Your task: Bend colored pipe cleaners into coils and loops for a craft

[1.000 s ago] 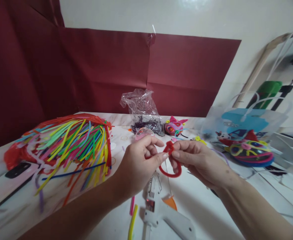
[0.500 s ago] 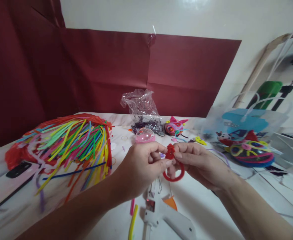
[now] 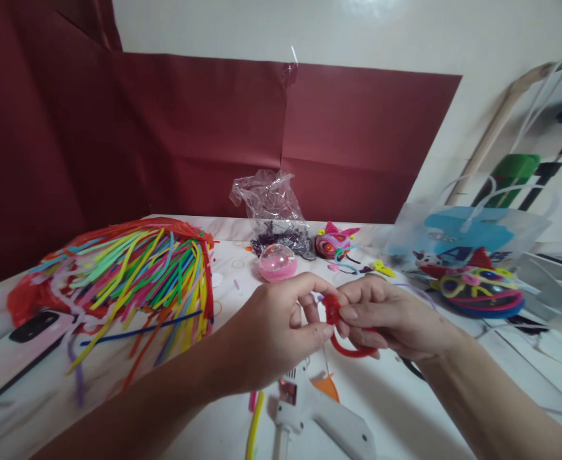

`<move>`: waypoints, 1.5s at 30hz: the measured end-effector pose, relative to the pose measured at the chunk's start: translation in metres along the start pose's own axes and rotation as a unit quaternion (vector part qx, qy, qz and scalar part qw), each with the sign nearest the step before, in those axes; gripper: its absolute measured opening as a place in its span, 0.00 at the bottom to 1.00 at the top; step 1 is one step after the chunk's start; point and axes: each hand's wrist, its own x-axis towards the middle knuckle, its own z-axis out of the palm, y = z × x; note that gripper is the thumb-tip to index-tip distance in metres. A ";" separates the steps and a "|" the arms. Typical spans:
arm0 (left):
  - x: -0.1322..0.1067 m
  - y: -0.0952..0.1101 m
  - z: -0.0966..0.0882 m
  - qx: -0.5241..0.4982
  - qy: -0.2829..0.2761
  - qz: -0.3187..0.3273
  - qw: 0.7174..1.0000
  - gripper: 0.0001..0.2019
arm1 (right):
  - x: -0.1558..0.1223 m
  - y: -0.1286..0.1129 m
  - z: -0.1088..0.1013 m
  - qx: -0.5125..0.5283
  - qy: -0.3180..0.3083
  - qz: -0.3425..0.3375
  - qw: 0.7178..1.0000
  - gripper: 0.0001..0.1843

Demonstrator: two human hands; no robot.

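Above the middle of the table, a red pipe cleaner is bent tightly at one end, with its length hanging in a curved loop. My right hand pinches the folded part between thumb and fingers. From the other side, my left hand has its thumb and forefinger tips at the same folded part; its other fingers are curled. Below the hands lies a white glue gun with an orange piece beside it. A clear ball with a pink base stands just behind my left hand.
A red plastic bag with many coloured pipe cleaners spreads at left, near a phone. Behind are a clear plastic bag and a pink decorated ball. At right sit a decorated dark ball and a carrier bag.
The red pipe cleaner's loop has swung right and slightly down, under my right fingers. My left forefinger and thumb have spread a little further apart.
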 end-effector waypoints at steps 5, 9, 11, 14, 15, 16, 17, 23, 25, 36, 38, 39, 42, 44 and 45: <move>0.004 -0.002 0.002 -0.107 0.019 -0.033 0.994 0.02 | 0.003 0.006 0.001 0.025 -0.005 0.001 1.000 0.09; 0.009 -0.002 0.002 -0.127 0.064 -0.035 0.989 0.01 | 0.003 0.004 0.002 -0.001 0.027 -0.006 1.000 0.11; 0.009 -0.002 0.001 -0.124 0.099 -0.027 0.987 0.01 | 0.004 0.003 0.005 -0.036 0.061 -0.012 0.997 0.13; 0.009 -0.003 0.002 -0.119 0.149 -0.008 0.982 0.01 | 0.006 0.003 0.010 -0.082 0.109 -0.039 0.990 0.12; 0.009 -0.003 0.003 -0.122 0.159 -0.003 0.980 0.01 | 0.007 0.004 0.011 -0.093 0.115 -0.050 0.988 0.11; 0.009 -0.003 0.004 -0.127 0.167 0.001 0.978 0.01 | 0.007 0.005 0.012 -0.103 0.117 -0.062 0.986 0.10; 0.009 -0.003 0.004 -0.134 0.172 0.003 0.976 0.02 | 0.008 0.006 0.013 -0.114 0.118 -0.074 0.984 0.09; 0.007 0.001 0.005 -0.148 0.172 0.008 0.974 0.03 | 0.008 0.007 0.013 -0.154 0.113 -0.100 0.977 0.10; 0.008 0.001 0.004 -0.145 0.166 -0.002 0.975 0.02 | 0.007 0.006 0.012 -0.144 0.105 -0.087 0.980 0.11; 0.009 0.002 0.001 -0.123 0.120 -0.016 0.985 0.07 | 0.007 0.005 0.015 -0.124 0.143 -0.098 0.977 0.13; 0.008 0.004 0.001 -0.118 0.117 -0.018 0.986 0.08 | 0.007 0.005 0.016 -0.132 0.149 -0.101 0.975 0.14; 0.008 0.004 0.000 -0.118 0.115 -0.022 0.986 0.08 | 0.007 0.005 0.016 -0.137 0.151 -0.102 0.974 0.14; 0.007 0.003 0.000 -0.114 0.107 -0.032 0.987 0.07 | 0.006 0.005 0.016 -0.152 0.158 -0.100 0.970 0.16; 0.006 0.002 0.001 -0.114 0.101 -0.037 0.988 0.06 | 0.006 0.004 0.016 -0.161 0.162 -0.098 0.969 0.17; 0.006 0.002 0.001 -0.118 0.098 -0.042 0.987 0.06 | 0.006 0.004 0.016 -0.164 0.165 -0.098 0.967 0.17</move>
